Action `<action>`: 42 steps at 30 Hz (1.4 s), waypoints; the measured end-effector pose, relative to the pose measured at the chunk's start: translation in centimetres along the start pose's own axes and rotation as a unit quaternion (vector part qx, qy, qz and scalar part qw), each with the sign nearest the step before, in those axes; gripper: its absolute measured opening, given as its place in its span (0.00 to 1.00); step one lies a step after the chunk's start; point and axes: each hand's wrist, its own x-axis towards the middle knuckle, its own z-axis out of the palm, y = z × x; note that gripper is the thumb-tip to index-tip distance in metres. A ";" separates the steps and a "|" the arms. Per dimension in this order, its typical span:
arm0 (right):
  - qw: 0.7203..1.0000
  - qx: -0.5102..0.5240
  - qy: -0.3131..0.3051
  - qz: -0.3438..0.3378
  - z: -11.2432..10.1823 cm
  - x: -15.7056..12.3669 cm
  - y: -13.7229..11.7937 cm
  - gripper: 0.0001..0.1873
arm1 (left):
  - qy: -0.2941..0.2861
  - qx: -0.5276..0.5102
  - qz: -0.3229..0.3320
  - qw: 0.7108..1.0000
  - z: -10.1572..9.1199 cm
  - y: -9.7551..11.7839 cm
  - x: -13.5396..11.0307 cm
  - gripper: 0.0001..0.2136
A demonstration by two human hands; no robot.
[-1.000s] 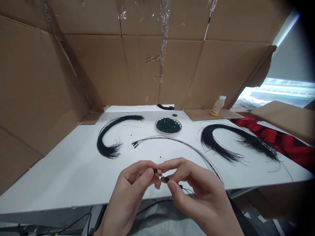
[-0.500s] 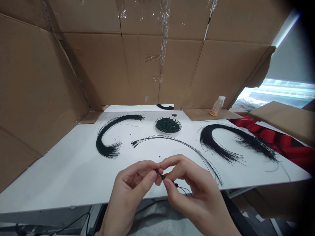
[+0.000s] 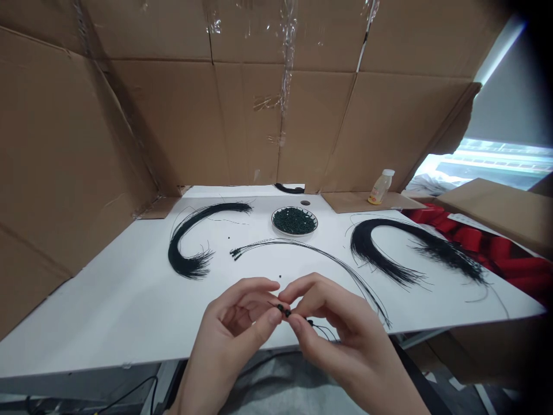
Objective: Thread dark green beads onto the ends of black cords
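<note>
As your left hand (image 3: 231, 328) and right hand (image 3: 345, 340) meet, fingertips pinch beaded black wire (image 3: 283, 310) above front edge of white table (image 3: 108, 325); cardboard walls (image 3: 216, 127) enclose table, dark wire bundles (image 3: 188, 256) and bead plate (image 3: 272, 221) beyond.

"What shows of the person?"

"Two bare hands, the left hand (image 3: 228, 328) and the right hand (image 3: 345, 328), with slim fingers (image 3: 322, 294) and short-trimmed nails."

"Anything worn?"

"Below the worktop's (image 3: 86, 323) front edge there's a grey fabric (image 3: 280, 386), and just beside the right hand a dark strip (image 3: 415, 377). Whether either is the person's clothing, a sleeve say, can't be told."
</note>
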 end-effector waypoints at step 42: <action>0.972 -0.047 0.124 0.195 -8.8 -5.3 3.8 0.14 | -0.127 0.487 0.025 0.863 -1.8 -8.7 11.1 0.08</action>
